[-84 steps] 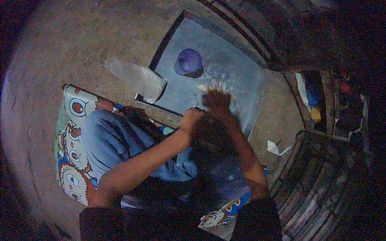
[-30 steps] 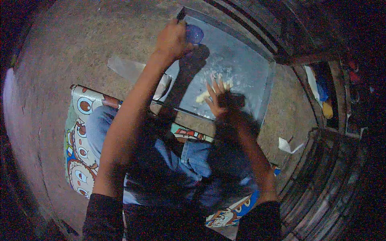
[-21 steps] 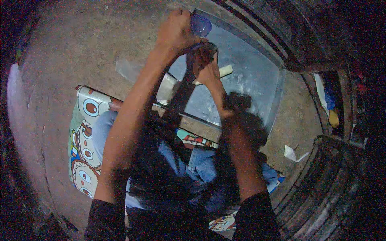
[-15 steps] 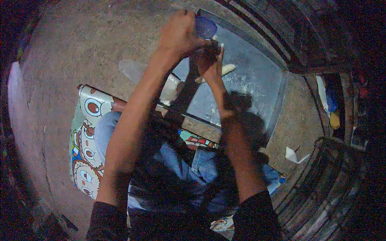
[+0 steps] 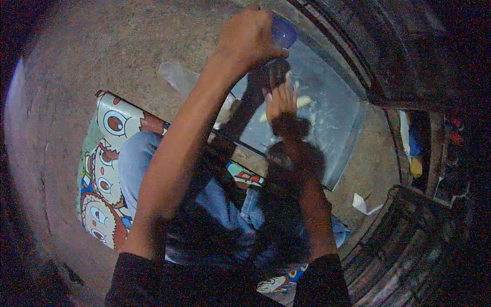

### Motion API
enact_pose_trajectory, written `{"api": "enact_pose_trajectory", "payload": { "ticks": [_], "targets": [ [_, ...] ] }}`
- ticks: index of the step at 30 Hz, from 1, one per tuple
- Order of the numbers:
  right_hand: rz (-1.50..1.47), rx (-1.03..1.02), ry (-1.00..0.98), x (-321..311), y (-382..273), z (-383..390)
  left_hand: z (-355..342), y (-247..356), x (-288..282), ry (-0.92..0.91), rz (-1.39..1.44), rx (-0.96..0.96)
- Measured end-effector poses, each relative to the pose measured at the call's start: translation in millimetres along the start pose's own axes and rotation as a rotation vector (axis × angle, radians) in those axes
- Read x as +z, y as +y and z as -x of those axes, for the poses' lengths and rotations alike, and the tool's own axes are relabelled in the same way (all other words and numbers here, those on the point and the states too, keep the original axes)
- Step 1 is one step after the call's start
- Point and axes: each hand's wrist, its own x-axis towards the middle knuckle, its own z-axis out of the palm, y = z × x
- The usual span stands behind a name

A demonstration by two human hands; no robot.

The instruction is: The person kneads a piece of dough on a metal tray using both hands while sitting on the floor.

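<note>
High in the picture, my left hand (image 5: 248,38) is closed around the edge of a round blue-purple thing (image 5: 284,34), which looks like a small bowl. My hand hides part of it. Lower and to the right, my right hand (image 5: 282,105) has its fingers stretched out over a grey metal tray (image 5: 332,128). A pale, dough-like roll (image 5: 304,101) shows on both sides of the right hand, its middle hidden. Whether the fingers touch it I cannot tell. Whitish smears mark the tray near it. Dark shadow covers part of both hands' surroundings.
A clear plastic bag (image 5: 176,77) lies left of the tray on the concrete floor (image 5: 128,56). Under my legs is a cartoon-printed mat (image 5: 105,171). A white scrap (image 5: 365,204) lies at the right, near a dark slatted object (image 5: 404,245). Dark furniture borders the upper right.
The right hand has drawn away from the blue-purple thing, down toward me, and its fingers have straightened over the roll. My left hand still holds the blue-purple thing. The view has shifted slightly.
</note>
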Motion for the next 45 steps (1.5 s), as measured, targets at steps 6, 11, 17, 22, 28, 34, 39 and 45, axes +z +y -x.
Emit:
{"api": "enact_pose_trajectory", "payload": {
  "ticks": [6,11,17,22,28,34,39,45],
  "targets": [
    [-0.319,0.215,0.043,25.0,-14.5,-118.0,1.7,18.4,-43.9,-0.076,0.097,-0.045],
    [-0.158,0.093,-0.047,11.3,-24.0,-89.4,10.3,5.3,-41.1,0.004,0.042,-0.025],
    [0.139,-0.020,-0.111,-15.4,9.4,6.0,10.5,4.4,-33.2,-0.023,0.019,-0.002],
    [-0.144,0.013,-0.149,-38.8,98.1,138.5,5.7,0.6,-1.7,-0.045,-0.039,-0.014],
    [-0.110,0.089,-0.204,-50.9,91.3,167.8,13.8,-10.9,35.4,-0.028,-0.088,0.071],
    [-0.029,0.111,-0.096,-38.3,9.2,66.5,17.3,-2.0,39.2,-0.066,-0.049,0.039],
    [-0.015,0.167,-0.089,-37.2,7.7,58.4,21.6,-12.4,49.0,-0.082,0.031,0.096],
    [0.005,0.488,-0.152,-58.1,80.7,150.1,26.0,3.7,46.2,-0.158,-0.035,0.052]
  ]
}}
